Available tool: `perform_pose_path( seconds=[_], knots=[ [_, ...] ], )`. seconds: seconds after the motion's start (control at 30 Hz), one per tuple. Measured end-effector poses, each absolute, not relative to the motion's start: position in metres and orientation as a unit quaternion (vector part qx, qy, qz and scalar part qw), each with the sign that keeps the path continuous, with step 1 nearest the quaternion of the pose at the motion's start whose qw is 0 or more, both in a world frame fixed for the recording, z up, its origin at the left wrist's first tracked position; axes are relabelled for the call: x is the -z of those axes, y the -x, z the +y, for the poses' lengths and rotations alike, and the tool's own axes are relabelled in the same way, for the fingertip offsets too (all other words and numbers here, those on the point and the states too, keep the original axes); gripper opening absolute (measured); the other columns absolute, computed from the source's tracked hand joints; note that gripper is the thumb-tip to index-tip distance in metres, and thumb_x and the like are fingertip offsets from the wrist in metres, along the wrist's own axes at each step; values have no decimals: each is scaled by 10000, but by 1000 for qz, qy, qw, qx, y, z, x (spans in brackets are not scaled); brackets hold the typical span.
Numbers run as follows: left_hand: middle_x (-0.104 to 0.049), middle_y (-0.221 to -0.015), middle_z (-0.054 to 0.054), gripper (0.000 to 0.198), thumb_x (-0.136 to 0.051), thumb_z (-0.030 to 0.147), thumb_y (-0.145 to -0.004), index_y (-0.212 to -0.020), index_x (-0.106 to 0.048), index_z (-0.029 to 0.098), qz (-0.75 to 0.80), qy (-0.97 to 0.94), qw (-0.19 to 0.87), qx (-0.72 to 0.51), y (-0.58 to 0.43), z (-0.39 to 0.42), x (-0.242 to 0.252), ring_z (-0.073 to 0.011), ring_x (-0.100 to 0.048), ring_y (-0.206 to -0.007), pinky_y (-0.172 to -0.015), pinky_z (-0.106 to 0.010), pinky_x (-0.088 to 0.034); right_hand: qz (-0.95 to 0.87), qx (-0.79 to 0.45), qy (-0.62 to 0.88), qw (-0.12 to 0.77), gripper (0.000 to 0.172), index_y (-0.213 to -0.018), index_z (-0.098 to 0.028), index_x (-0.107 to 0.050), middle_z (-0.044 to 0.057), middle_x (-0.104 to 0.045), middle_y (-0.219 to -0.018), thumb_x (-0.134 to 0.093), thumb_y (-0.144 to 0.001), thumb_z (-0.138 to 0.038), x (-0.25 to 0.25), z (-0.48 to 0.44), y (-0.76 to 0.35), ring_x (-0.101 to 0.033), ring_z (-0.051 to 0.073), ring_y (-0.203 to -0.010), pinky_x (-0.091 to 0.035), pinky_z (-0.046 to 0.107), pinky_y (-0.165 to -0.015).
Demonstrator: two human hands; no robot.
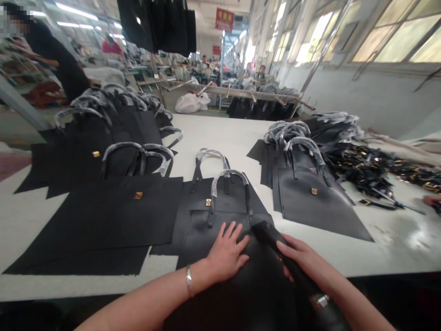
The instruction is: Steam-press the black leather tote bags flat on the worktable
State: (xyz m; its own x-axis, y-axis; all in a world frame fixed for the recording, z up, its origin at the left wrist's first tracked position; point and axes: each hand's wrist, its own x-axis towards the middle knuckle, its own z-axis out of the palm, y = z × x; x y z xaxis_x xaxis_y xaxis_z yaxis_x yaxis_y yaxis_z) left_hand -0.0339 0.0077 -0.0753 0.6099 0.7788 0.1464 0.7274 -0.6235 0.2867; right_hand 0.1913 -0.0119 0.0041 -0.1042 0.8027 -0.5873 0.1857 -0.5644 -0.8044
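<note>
Grip: left hand (227, 252) flat on black tote (220, 218); right hand (296, 257) closed round dark tool (272, 236), maybe heat gun, end cut off.

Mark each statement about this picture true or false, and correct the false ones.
1. The left hand rests flat on a black bag. True.
2. The right hand holds scissors. False: it holds a black handheld tool.
3. A silver bangle circles the left wrist. True.
4. The bag's handles are bare. False: they have a pale wrapping.
5. The bags lie on a green table. False: the table is white.
6. A red banner hangs in the distance. True.
</note>
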Motion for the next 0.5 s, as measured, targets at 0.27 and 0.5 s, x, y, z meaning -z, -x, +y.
perform_pose_path(
  seconds=[0.27, 0.5],
  knots=[
    [-306, -1483, -112, 522, -415, 507, -908, -1370, -403, 264, 414, -894, 102, -137, 40, 4, 77, -331, -213, -1378, -1090, -579, -151, -435, -608, 635, 192, 232, -1003, -188, -520, -36, -571, -637, -523, -881, -386, -18, 35, -174, -562, 114, -395, -443, 212, -366],
    [-327, -1472, -110, 517, -413, 502, -909, -1362, -419, 252, 412, -890, 117, -156, 43, 5, 77, -331, -215, -1377, -1094, -575, -139, -457, -564, 672, 143, 219, -913, -198, -564, -39, -563, -579, -593, -831, -400, -26, 45, -162, -560, 134, -373, -429, 223, -340]
  ],
)
